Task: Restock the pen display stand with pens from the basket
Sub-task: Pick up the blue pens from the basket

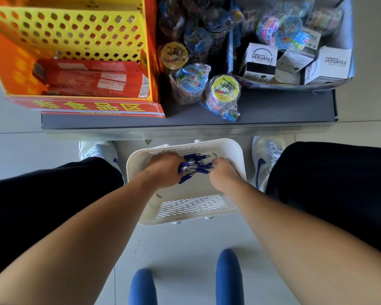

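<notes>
A white slotted basket (191, 208) sits on the floor between my feet. Both my hands are down inside it. My left hand (163, 170) is closed around a bunch of blue pens (195, 166), whose ends fan out to the right. My right hand (223, 172) pinches the other end of the same bunch. The pen display stand (75, 34), orange with a yellow perforated panel, stands on the grey shelf at the upper left. A red box (90, 78) lies in its lower compartment.
The grey shelf edge (185, 122) runs just beyond the basket. Wrapped toy packs (222, 93) and white "Versatile" boxes (262, 60) crowd the shelf's right side. My knees in dark trousers flank the basket. Blue chair arms (229, 276) sit below.
</notes>
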The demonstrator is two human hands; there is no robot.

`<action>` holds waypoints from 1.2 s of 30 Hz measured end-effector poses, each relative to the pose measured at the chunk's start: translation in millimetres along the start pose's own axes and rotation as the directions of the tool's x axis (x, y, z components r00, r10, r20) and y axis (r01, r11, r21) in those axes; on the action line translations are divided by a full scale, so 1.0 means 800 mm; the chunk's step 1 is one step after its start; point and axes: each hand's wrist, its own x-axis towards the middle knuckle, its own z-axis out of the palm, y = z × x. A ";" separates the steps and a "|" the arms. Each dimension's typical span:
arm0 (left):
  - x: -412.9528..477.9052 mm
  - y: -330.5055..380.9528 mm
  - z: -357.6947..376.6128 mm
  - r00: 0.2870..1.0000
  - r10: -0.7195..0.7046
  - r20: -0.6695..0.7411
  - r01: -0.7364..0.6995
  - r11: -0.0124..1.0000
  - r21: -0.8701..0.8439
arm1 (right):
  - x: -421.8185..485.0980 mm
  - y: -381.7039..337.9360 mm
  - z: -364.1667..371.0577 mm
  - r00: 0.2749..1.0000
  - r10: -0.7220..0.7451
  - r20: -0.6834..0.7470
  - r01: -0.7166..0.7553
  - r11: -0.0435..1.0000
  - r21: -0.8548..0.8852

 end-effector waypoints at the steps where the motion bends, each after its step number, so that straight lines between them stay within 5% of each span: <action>1: -0.001 0.000 0.000 1.000 -0.012 -0.007 0.012 1.000 -0.016 | 0.002 0.002 0.000 1.000 -0.004 0.000 0.004 1.000 0.002; 10: -0.014 0.007 -0.004 0.995 -0.034 0.089 0.035 0.999 -0.005 | 0.017 0.003 0.009 0.981 0.103 0.167 -0.136 0.970 0.201; 15: -0.007 0.012 0.008 0.982 0.027 0.186 -0.058 0.985 0.163 | 0.017 -0.005 0.020 0.915 0.291 0.280 -0.394 0.795 0.462; 19: -0.013 0.020 0.024 0.966 0.060 0.250 -0.074 0.996 0.049 | 0.014 -0.002 0.028 0.926 0.189 0.328 -0.338 0.803 0.490; 22: -0.019 0.022 0.037 0.965 0.066 0.252 -0.067 0.998 -0.007 | 0.025 0.012 0.035 0.945 0.244 0.215 -0.306 0.891 0.335; 25: -0.019 0.024 0.044 0.966 0.061 0.253 -0.050 0.997 -0.050 | 0.033 0.020 0.033 0.972 0.176 0.158 -0.136 0.962 -0.235; 28: -0.017 0.023 0.046 0.965 0.087 0.249 -0.072 0.995 -0.067 | 0.040 0.017 0.022 0.976 0.172 0.132 -0.148 0.973 -0.177; 32: -0.019 0.018 0.043 0.966 0.093 0.240 -0.092 0.996 -0.018 | 0.033 0.016 0.014 0.992 0.040 0.123 0.021 0.891 -0.454; 36: -0.028 0.019 0.038 0.952 0.086 0.294 -0.108 0.993 0.056 | 0.037 0.011 0.014 0.993 0.111 0.038 -0.081 0.888 -0.453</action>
